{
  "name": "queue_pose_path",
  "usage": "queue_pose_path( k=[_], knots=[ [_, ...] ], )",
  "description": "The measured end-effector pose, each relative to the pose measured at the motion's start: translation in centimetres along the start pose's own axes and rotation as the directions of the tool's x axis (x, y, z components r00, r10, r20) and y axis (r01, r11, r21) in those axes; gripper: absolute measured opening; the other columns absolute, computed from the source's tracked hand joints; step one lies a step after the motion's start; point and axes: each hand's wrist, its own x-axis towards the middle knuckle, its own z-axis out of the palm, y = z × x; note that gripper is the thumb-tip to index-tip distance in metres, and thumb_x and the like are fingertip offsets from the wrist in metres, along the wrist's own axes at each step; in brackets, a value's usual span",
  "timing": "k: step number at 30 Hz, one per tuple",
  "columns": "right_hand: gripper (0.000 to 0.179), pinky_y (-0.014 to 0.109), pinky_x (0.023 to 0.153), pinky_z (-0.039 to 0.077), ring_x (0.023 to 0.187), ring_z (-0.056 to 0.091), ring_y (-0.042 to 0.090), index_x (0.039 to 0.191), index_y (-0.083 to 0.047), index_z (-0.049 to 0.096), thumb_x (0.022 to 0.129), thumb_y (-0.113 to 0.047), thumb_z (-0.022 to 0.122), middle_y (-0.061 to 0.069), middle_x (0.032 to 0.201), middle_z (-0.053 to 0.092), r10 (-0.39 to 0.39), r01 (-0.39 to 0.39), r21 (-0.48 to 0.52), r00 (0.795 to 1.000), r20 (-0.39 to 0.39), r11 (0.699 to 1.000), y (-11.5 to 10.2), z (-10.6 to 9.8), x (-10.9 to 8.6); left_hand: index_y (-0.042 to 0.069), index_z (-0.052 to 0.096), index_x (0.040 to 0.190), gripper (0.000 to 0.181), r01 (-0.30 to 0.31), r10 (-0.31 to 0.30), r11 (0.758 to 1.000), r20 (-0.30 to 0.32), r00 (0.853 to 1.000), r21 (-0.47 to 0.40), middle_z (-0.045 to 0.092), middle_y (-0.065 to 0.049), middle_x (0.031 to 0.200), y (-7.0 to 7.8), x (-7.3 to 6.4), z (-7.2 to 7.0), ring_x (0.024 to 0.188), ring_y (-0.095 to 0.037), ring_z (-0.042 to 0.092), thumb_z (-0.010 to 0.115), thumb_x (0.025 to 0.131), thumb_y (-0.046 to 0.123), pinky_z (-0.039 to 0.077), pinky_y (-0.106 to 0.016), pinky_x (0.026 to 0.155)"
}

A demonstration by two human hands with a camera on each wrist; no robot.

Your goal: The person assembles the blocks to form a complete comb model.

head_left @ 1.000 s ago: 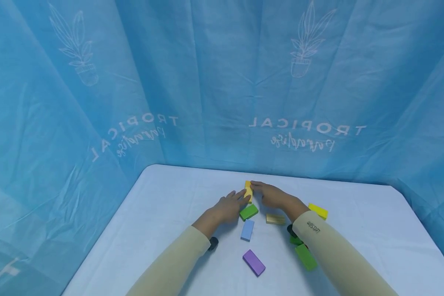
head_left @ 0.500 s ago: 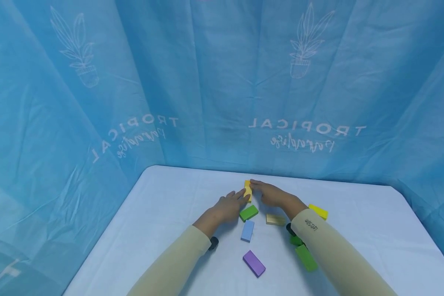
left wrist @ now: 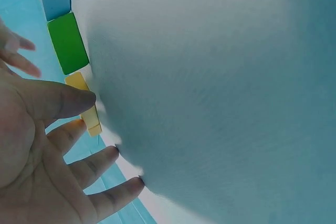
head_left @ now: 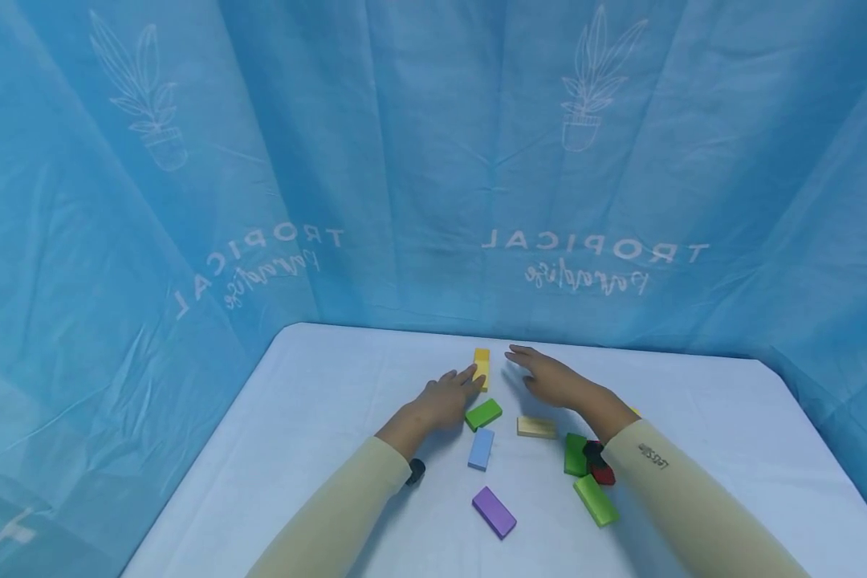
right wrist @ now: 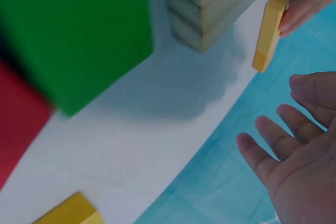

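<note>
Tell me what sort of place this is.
Likely a makeshift, curtained-off work booth, though what lies beyond is hidden: a blue curtain with reversed "TROPICAL Paradise" lettering hangs around a white table, where loose coloured blocks lie.

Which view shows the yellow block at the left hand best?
The right wrist view: the yellow block shows almost unobstructed, the left hand only at one side. Head shows it small, partly covered by fingers; in left wrist, the thumb crosses it.
</note>
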Motion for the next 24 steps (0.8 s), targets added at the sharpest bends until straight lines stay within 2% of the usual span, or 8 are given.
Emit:
queue_pose_path(
  k=[7,12,24],
  knots=[
    [0.059,0.057,0.119,0.036,0.150,0.035,0.040,0.156,-0.010,0.039,0.100,-0.005,0.057,0.016,0.163,0.036,-0.034,0.034,-0.017,0.999,-0.017,0.999,0.7,-0.8,-3.8,0.030,0.025,0.161,0.064,0.020,-0.020,0.999,0.004,1.000,-0.026,0.012,0.007,0.172,0.1,0.1,0.0,0.159,-0.026,0.018,0.043,0.104,0.009,0.027,-0.052,0.126],
    [0.060,0.058,0.117,0.038,0.150,0.035,0.041,0.155,-0.013,0.042,0.099,-0.010,0.062,0.016,0.162,0.037,-0.021,0.021,-0.039,1.000,-0.022,0.999,1.2,-1.1,-6.4,0.030,0.022,0.162,0.066,0.023,-0.023,0.999,0.008,1.000,-0.025,0.011,0.007,0.172,0.1,0.1,-0.1,0.159,-0.026,0.017,0.042,0.104,0.007,0.025,-0.053,0.126],
    [0.058,0.057,0.112,0.044,0.148,0.038,0.040,0.152,-0.014,0.046,0.097,-0.015,0.066,0.013,0.160,0.040,0.027,-0.027,-0.013,1.000,-0.016,1.000,1.9,-0.6,-10.5,0.028,0.023,0.162,0.060,0.009,-0.009,1.000,-0.003,1.000,0.004,0.012,0.005,0.172,0.2,0.2,-0.4,0.158,-0.029,0.019,0.039,0.106,0.011,0.027,-0.055,0.125]
  ],
)
